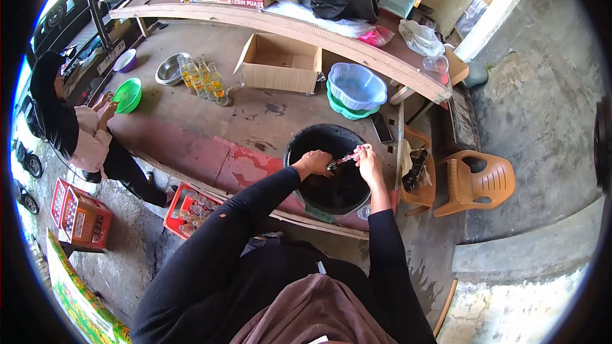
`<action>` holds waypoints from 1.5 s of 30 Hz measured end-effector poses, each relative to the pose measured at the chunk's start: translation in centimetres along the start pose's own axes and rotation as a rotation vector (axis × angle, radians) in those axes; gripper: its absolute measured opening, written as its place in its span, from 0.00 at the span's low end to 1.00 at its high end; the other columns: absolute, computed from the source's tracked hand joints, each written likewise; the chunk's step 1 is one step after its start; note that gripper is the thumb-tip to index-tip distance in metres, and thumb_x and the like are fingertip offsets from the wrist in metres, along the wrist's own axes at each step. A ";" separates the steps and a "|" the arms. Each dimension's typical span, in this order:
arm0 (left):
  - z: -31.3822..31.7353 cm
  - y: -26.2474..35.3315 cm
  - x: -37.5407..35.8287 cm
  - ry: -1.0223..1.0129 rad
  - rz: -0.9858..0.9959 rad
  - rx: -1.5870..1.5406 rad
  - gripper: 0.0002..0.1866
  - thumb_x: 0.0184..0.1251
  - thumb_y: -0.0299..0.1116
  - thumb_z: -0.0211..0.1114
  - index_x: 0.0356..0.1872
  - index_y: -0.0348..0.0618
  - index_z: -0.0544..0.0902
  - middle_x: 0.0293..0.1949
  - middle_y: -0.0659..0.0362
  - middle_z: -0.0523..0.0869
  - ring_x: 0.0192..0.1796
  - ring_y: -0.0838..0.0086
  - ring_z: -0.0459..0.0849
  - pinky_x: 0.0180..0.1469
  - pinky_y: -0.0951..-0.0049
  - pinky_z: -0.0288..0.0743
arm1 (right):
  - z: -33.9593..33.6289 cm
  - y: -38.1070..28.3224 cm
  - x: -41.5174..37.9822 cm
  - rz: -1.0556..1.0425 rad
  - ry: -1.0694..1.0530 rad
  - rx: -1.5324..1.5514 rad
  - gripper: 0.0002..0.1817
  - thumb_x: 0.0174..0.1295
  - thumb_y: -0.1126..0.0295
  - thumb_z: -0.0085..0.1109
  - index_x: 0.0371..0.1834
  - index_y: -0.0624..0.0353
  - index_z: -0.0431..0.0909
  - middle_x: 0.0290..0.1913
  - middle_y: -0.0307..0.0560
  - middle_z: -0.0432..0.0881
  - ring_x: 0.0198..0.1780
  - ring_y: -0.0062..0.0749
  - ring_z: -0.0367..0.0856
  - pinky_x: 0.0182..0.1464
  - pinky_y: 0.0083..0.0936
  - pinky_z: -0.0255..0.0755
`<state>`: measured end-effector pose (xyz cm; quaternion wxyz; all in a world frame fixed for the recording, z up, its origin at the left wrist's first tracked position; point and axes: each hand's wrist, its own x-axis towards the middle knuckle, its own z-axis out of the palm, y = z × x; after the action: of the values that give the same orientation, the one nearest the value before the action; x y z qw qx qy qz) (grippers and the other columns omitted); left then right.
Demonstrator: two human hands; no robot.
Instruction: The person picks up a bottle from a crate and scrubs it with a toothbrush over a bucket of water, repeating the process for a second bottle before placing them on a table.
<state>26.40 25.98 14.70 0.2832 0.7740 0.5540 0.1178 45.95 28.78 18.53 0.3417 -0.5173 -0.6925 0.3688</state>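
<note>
Both hands are over a large black tub (294,143) of dark water. My left hand (314,162) is closed round what looks like a glass bottle (332,166), tilted over the tub; most of it is hidden by the fingers. My right hand (368,160) grips a thin bottle brush (349,157) whose far end meets the bottle's mouth. How deep the brush goes in cannot be made out. Several clear glass bottles with yellow and red labels (208,81) stand upright on the table, left of an open cardboard box (280,67).
Blue and green plastic baskets (357,86) and a phone (382,127) lie beyond the tub. A metal bowl (168,70) is farther left. Another person (86,127) works at a green basin (128,95). A red crate (182,207) holds bottles below. Brown chairs (475,185) stand right.
</note>
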 end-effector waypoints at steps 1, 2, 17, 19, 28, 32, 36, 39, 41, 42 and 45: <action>0.1 0.2 0.0 -0.059 -0.074 0.055 0.31 0.47 0.54 0.75 0.49 0.44 0.83 0.41 0.50 0.87 0.49 0.55 0.85 0.51 0.58 0.79 | -0.1 0.4 -0.3 0.047 0.009 -0.037 0.16 0.75 0.60 0.44 0.41 0.62 0.75 0.25 0.41 0.80 0.22 0.22 0.76 0.28 0.22 0.72; 0.4 0.4 0.0 -0.122 -0.145 0.110 0.32 0.44 0.55 0.77 0.48 0.45 0.84 0.43 0.52 0.88 0.51 0.57 0.85 0.52 0.60 0.79 | -0.2 0.9 -0.6 0.097 0.021 -0.075 0.16 0.75 0.60 0.44 0.40 0.62 0.74 0.25 0.41 0.80 0.22 0.22 0.76 0.28 0.23 0.72; 0.1 2.4 -0.8 0.314 0.181 -0.001 0.25 0.46 0.54 0.76 0.39 0.47 0.86 0.41 0.57 0.83 0.48 0.58 0.79 0.51 0.59 0.75 | -1.8 -2.2 -2.6 -0.043 0.011 -0.029 0.16 0.74 0.59 0.48 0.43 0.62 0.77 0.30 0.42 0.83 0.29 0.25 0.80 0.33 0.25 0.72; -0.7 2.2 -1.6 0.367 0.205 0.014 0.25 0.47 0.53 0.76 0.41 0.47 0.86 0.41 0.57 0.81 0.48 0.58 0.78 0.51 0.61 0.74 | -2.2 -4.3 -3.1 -0.108 0.130 0.060 0.17 0.73 0.57 0.50 0.41 0.62 0.77 0.28 0.43 0.83 0.30 0.26 0.81 0.34 0.26 0.72; -4.9 2.4 -5.7 0.534 0.213 -0.030 0.23 0.44 0.41 0.78 0.43 0.43 0.85 0.40 0.55 0.80 0.46 0.56 0.78 0.53 0.60 0.72 | -3.4 -10.5 -4.9 -0.278 0.364 0.230 0.16 0.74 0.60 0.50 0.36 0.63 0.75 0.24 0.41 0.76 0.26 0.23 0.72 0.30 0.24 0.65; -4.5 2.9 -6.4 0.494 0.149 -0.005 0.21 0.44 0.38 0.78 0.42 0.44 0.84 0.41 0.55 0.79 0.48 0.57 0.77 0.54 0.61 0.73 | -2.7 -11.2 -6.8 -0.491 0.421 0.032 0.13 0.73 0.64 0.50 0.35 0.63 0.73 0.27 0.47 0.76 0.29 0.34 0.75 0.33 0.29 0.67; -3.6 1.7 -7.1 0.538 0.131 0.002 0.19 0.43 0.36 0.77 0.38 0.41 0.84 0.38 0.55 0.80 0.46 0.57 0.77 0.51 0.62 0.74 | -3.7 -13.0 -7.2 -0.536 0.477 0.069 0.11 0.72 0.68 0.51 0.34 0.63 0.71 0.29 0.49 0.77 0.30 0.39 0.77 0.33 0.30 0.69; -4.0 1.6 -8.9 0.584 0.088 -0.059 0.18 0.42 0.33 0.77 0.37 0.41 0.84 0.36 0.55 0.81 0.45 0.58 0.79 0.51 0.63 0.75 | -3.7 -10.9 -6.2 -0.373 0.486 0.080 0.12 0.71 0.65 0.55 0.34 0.63 0.75 0.25 0.47 0.79 0.25 0.31 0.77 0.30 0.28 0.69; -4.6 1.0 -10.0 0.642 0.060 -0.092 0.17 0.42 0.31 0.77 0.36 0.41 0.84 0.34 0.55 0.82 0.42 0.58 0.81 0.49 0.63 0.76 | -2.6 -8.5 -5.6 -0.142 0.380 0.067 0.14 0.68 0.62 0.60 0.34 0.63 0.78 0.21 0.44 0.81 0.23 0.24 0.79 0.29 0.26 0.71; -5.0 0.8 -10.5 0.640 0.061 -0.089 0.17 0.42 0.31 0.77 0.36 0.41 0.84 0.34 0.55 0.82 0.42 0.58 0.81 0.49 0.63 0.76 | -1.7 -6.4 -5.6 -0.077 0.310 0.021 0.10 0.66 0.65 0.62 0.33 0.62 0.78 0.21 0.47 0.82 0.24 0.25 0.81 0.30 0.25 0.72; -6.4 1.6 -12.8 0.670 -0.117 -0.297 0.17 0.44 0.31 0.77 0.37 0.39 0.82 0.37 0.51 0.83 0.44 0.57 0.84 0.47 0.62 0.79 | 1.0 -2.2 -6.6 -0.079 0.139 -0.164 0.04 0.59 0.74 0.62 0.32 0.61 0.78 0.25 0.54 0.83 0.30 0.43 0.85 0.35 0.36 0.76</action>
<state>19.94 15.74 22.46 0.2018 0.6098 0.6362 0.4274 45.61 21.79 19.33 0.3598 -0.5401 -0.7148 0.2606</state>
